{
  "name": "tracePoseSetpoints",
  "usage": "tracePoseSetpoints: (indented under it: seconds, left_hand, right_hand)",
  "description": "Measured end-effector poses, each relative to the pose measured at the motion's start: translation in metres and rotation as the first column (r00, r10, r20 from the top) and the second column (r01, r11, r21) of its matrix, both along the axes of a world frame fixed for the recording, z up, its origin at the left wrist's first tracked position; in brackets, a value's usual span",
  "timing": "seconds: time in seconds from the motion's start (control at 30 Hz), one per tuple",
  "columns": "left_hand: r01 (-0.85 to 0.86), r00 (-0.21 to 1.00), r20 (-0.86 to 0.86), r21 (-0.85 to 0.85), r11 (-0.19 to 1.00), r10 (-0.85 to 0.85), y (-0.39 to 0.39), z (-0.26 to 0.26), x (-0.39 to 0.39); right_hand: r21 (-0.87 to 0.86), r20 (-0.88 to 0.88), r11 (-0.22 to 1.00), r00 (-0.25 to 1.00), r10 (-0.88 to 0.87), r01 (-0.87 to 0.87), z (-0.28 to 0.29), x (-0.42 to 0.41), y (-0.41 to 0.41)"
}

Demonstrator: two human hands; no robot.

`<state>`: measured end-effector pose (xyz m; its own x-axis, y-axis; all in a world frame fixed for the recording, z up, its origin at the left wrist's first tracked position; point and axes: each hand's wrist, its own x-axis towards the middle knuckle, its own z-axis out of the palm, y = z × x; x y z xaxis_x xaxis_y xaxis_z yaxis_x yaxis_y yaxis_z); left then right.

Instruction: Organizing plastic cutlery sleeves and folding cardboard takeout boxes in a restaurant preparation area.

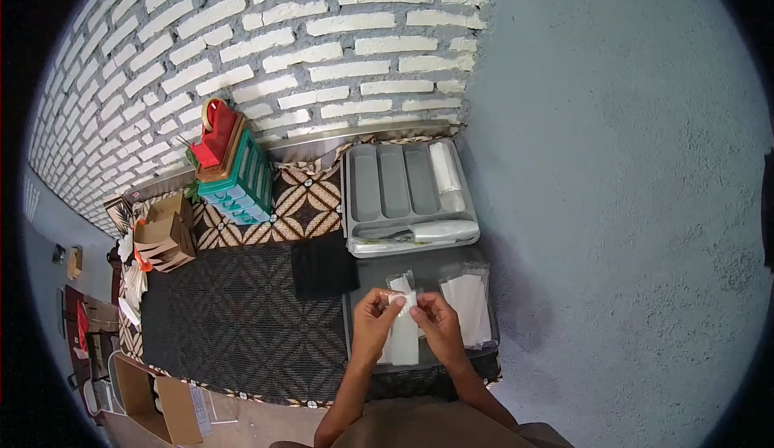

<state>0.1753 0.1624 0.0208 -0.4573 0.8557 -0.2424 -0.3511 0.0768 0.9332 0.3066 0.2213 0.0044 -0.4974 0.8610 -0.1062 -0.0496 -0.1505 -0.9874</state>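
Observation:
My left hand [376,321] and my right hand [439,327] meet over a dark grey tray [375,266] near my body. Between them they pinch the top end of a long narrow white packet [405,342] in clear plastic, which hangs towards me. Under and behind it lie similar white pieces, partly hidden by my hands. To the right, white strips in clear plastic bags [468,309] rest on the tray. Just beyond stands a grey cutlery tray [396,185] with a white wrapped bundle [444,167] in its right compartment and another wrapped bundle [444,231] in its front compartment.
A black cloth [325,268] lies left of the trays on a dark mat [242,321]. Further left are a teal drawer unit [239,185] with a red tape dispenser [216,136] on top and cardboard boxes [166,233]. A wall [574,176] rises close on the right. An open carton [160,402] stands at lower left.

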Motion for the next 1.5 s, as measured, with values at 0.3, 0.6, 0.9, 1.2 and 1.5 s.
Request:
tracePoseSetpoints:
  seconds: [0.3, 0.6, 0.9, 1.2, 1.5]
  left_hand:
    - [-0.245, 0.969, 0.046, 0.101, 0.964, 0.241, 0.005, -0.013, 0.039]
    - [-0.137, 0.939, 0.313, -0.040, 0.990, 0.143, 0.016, -0.009, 0.028]
    - [0.025, 0.982, 0.189, -0.090, 0.996, -0.007, 0.025, -0.028, 0.022]
    - [0.218, 0.976, 0.032, -0.166, 0.962, -0.216, 0.060, -0.028, 0.033]
    - [0.124, 0.990, 0.084, -0.096, 0.988, -0.116, 0.112, -0.064, 0.024]
  right_hand:
    - [0.300, 0.055, 0.932, 0.972, -0.228, 0.202, 0.016, -0.006, 0.004]
    - [0.169, 0.074, 0.959, 0.968, -0.241, 0.226, 0.028, -0.008, 0.022]
    - [-0.177, 0.036, 0.984, 0.999, -0.015, 0.022, -0.005, 0.004, 0.054]
    - [-0.167, -0.043, 0.968, 0.979, -0.197, 0.188, -0.014, 0.009, 0.108]
    - [0.127, 0.282, 0.987, 0.951, -0.129, 0.096, -0.016, -0.025, 0.210]
